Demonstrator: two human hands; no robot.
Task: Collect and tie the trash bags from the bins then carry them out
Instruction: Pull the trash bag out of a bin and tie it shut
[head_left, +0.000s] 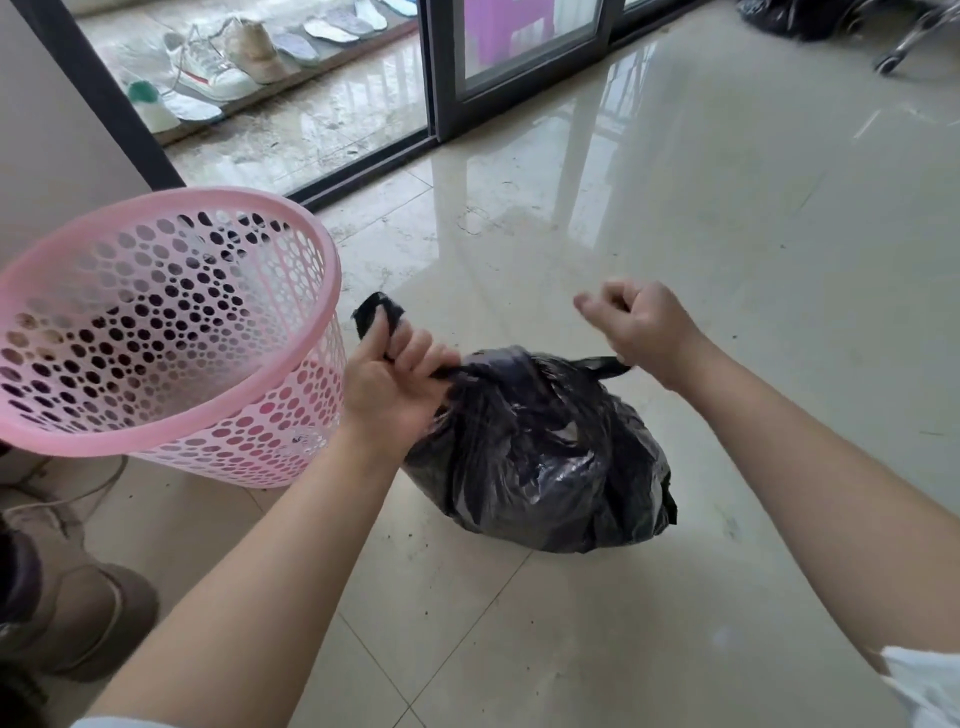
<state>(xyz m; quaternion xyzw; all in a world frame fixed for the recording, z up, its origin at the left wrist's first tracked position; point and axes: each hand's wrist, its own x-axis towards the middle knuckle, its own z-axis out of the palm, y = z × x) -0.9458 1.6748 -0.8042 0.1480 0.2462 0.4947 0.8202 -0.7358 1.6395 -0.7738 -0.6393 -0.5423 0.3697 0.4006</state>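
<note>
Head view: black trash bag (540, 457), full and crumpled, sits on the glossy tiled floor (727, 234) just right of a pink perforated plastic bin (156, 332). The bin holds no liner and tilts toward the camera. Left hand (389, 384) is out in front, forearm bare and reaching in from lower left, fingers curled round one twisted ear of the bag's mouth; the end of that strip sticks up past the knuckles. Right hand (639, 327) is raised on the far side of the bag, wrist bent, fingers curled into a loose fist; the bag's other ear runs up to the underside of that hand, though the grip itself is hidden. White sleeve edge shows at the right forearm. A brown boot (78, 613) stands at lower left. Beyond a dark sliding door frame (436, 78), sneakers (218, 62) and insoles are lined up.
</note>
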